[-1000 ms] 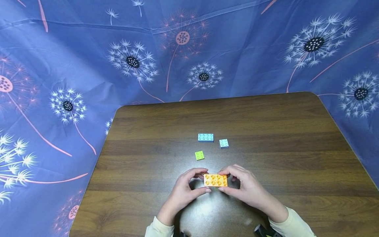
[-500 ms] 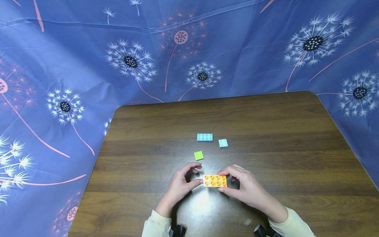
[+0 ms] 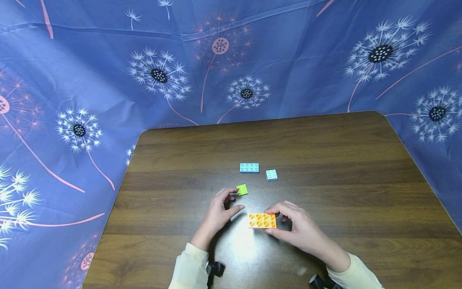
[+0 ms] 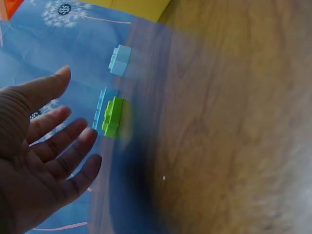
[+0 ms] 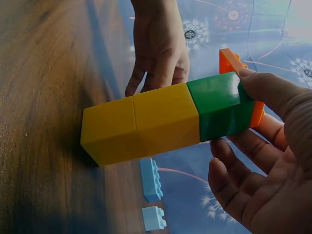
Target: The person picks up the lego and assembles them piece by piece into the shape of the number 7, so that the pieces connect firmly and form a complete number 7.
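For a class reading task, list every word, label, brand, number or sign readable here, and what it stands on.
None can be read in any of the views.
Orange brick, lime brick, long blue brick, small blue brick: any marks on top would be too small to read.
Blue cloth: printed flowers, no lettering seen.

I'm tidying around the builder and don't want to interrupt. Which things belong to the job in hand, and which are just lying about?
In the job:
tower of yellow, green and orange bricks, held by the right hand
lime green brick, probably, with the left hand at its edge

Lying about, perhaps for later:
long light blue brick
small light blue brick
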Demonstrator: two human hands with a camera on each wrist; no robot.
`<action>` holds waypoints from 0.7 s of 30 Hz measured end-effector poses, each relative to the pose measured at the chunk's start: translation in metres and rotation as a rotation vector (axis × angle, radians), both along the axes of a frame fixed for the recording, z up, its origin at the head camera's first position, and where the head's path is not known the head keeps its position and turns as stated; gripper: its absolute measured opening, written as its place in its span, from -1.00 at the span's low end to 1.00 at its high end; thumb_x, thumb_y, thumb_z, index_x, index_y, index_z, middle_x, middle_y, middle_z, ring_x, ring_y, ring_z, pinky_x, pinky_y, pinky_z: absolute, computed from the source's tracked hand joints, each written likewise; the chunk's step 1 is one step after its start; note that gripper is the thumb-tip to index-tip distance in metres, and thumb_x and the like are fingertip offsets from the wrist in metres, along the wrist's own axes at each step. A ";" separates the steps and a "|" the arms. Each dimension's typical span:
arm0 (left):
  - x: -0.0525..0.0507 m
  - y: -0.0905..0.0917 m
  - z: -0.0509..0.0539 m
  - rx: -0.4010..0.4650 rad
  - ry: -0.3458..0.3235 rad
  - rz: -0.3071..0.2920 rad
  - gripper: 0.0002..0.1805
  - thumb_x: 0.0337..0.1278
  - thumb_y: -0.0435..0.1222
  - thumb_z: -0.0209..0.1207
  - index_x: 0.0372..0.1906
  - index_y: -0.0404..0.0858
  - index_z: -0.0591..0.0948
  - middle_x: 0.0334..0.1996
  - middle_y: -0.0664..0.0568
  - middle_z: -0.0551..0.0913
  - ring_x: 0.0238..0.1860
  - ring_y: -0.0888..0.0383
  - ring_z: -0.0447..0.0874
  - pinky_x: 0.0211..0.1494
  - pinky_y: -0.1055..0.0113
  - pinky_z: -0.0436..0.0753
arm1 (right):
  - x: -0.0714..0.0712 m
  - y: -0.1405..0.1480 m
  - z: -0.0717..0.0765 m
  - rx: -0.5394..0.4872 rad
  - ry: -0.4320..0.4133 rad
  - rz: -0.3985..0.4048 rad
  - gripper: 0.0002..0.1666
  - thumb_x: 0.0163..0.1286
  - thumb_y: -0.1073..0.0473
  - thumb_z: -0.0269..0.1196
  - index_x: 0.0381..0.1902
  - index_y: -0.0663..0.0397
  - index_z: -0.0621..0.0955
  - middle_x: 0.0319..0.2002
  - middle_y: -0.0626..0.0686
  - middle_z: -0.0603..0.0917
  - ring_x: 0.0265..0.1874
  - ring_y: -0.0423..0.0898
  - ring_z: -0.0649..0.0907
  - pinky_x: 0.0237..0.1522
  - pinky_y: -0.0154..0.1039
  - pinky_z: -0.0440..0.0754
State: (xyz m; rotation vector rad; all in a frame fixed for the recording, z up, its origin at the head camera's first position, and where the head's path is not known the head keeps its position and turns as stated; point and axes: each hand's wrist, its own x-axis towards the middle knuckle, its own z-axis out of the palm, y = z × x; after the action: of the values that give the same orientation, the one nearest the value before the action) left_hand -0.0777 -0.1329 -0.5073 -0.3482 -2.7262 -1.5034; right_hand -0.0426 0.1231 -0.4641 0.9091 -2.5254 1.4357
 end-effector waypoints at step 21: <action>-0.032 0.005 -0.007 -0.276 0.056 0.015 -0.42 -0.13 -0.22 0.49 0.09 -0.27 0.60 -0.04 -0.05 0.62 -0.04 0.02 0.59 0.09 0.09 0.53 | 0.000 0.000 -0.004 -0.047 0.027 0.017 -0.50 0.00 0.21 0.53 -0.09 -0.22 0.62 -0.17 -0.23 0.66 -0.32 -0.25 0.55 -0.37 -0.30 0.55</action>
State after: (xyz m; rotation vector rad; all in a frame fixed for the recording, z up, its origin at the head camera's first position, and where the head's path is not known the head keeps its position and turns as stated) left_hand -0.1099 -0.1280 -0.5146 -0.3657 -2.8851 -1.0958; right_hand -0.0427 0.1227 -0.4681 0.9379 -2.4592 1.4707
